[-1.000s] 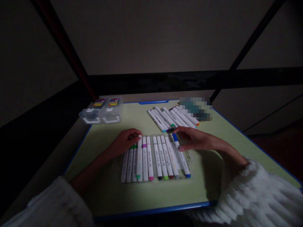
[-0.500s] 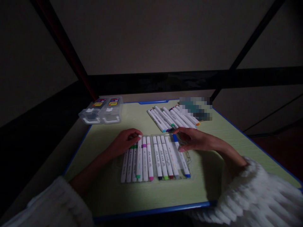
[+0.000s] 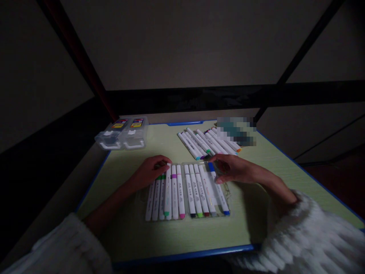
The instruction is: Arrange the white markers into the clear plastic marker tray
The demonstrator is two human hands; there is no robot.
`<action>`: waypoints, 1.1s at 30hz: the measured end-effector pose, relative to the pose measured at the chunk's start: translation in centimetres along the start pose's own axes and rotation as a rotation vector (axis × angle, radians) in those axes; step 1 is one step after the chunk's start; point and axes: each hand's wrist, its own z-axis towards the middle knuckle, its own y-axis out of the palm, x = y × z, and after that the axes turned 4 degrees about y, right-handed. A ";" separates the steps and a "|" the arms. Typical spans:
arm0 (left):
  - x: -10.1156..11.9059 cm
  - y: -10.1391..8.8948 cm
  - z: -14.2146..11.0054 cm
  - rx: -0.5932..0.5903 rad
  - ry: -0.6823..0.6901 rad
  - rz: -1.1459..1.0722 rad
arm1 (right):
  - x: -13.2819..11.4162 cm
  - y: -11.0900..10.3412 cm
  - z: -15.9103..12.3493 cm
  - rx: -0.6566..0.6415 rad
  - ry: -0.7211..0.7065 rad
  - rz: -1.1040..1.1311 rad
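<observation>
A clear plastic tray lies on the table with two groups of white markers in it. My left hand is curled at the tray's far left, thumb and forefinger pinched at the top of a green-ended marker, which lies partly over its neighbours. My right hand is at the far right of the tray. Its forefinger and thumb are against the upper part of a blue-capped marker, which slants within the right-hand group. Black, lime, dark red and grey ends show on the markers beside it.
Behind the tray lies a loose pile of white markers, partly beside a blurred-out item. Two clear cases with handles stand at the back left. The pale green table has a blue edge.
</observation>
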 end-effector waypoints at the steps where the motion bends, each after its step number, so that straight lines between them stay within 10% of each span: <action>1: 0.0 0.0 0.0 0.000 0.000 0.000 | 0.0 0.0 0.0 0.007 0.009 -0.004; 33: -0.1 0.0 0.0 -0.005 0.013 0.005 | -0.6 0.4 0.2 0.008 0.043 0.002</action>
